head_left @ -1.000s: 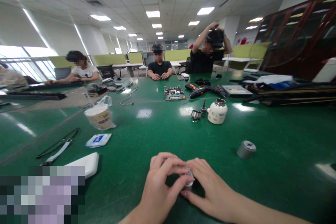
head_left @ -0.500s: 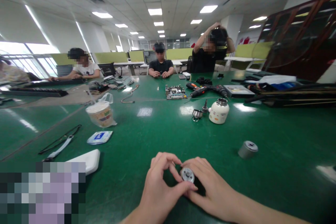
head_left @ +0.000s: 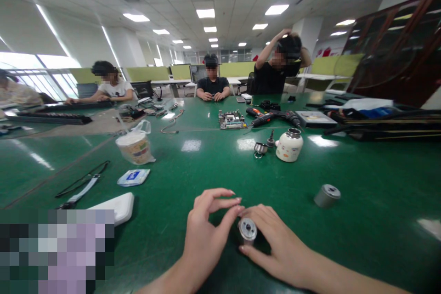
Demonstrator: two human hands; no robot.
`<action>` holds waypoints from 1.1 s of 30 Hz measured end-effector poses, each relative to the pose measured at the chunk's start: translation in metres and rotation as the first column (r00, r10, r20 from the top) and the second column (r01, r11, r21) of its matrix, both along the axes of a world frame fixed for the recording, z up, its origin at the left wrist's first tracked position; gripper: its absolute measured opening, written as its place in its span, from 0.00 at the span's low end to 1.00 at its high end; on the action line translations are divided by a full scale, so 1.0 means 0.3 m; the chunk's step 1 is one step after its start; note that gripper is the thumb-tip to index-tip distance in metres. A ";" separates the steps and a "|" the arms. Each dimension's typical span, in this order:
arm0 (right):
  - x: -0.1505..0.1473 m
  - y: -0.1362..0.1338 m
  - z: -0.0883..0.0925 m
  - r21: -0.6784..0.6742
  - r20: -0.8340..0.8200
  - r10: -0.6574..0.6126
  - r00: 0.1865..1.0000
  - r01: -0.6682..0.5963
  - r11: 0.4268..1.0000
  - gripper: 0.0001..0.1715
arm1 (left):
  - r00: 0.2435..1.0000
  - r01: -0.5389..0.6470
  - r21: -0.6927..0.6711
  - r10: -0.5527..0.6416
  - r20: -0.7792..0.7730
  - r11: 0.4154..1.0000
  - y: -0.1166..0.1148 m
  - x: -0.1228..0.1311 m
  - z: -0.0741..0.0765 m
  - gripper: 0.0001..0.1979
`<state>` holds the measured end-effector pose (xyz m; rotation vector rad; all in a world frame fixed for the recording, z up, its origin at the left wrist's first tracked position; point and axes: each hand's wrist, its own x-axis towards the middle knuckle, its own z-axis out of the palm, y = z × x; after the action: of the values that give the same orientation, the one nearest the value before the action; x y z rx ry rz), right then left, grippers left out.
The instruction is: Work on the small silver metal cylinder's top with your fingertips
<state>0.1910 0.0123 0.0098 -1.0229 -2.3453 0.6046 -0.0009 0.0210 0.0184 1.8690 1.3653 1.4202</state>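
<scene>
A small silver motor [head_left: 247, 230], a metal can with a dark centre and small holes in its end face, stands upright on the green table. My right hand [head_left: 279, 250] curls around it from the right, fingers behind and thumb in front. Just left of the motor, my left hand [head_left: 208, 232] is raised off it. Its thumb and forefinger tips come together in a pinch by my right fingertips; anything between them is too small to make out. A second, similar motor [head_left: 327, 196] stands apart on the right.
Ahead are a white flask [head_left: 289, 147], its metal cap [head_left: 261, 148], a circuit board [head_left: 232, 120] and a power drill [head_left: 265, 118]. To the left lie a bagged cup [head_left: 135, 148], a tissue packet [head_left: 133, 177] and a white device [head_left: 122, 207]. Several people sit around the table.
My left fingers have come off the motor's top and moved up and left. My right hand stays around the motor, its thumb now nearer the base, and more of the can shows.
</scene>
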 end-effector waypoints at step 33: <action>0.004 0.002 -0.023 0.027 -0.012 0.016 1.000 -0.016 0.999 0.16 | 0.958 0.228 0.035 -0.217 -0.188 0.973 -0.045 0.024 0.040 0.18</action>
<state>0.1921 0.0130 0.0029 -0.9863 -2.3470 0.5817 0.0063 0.0074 0.0305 2.1587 1.1595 1.2109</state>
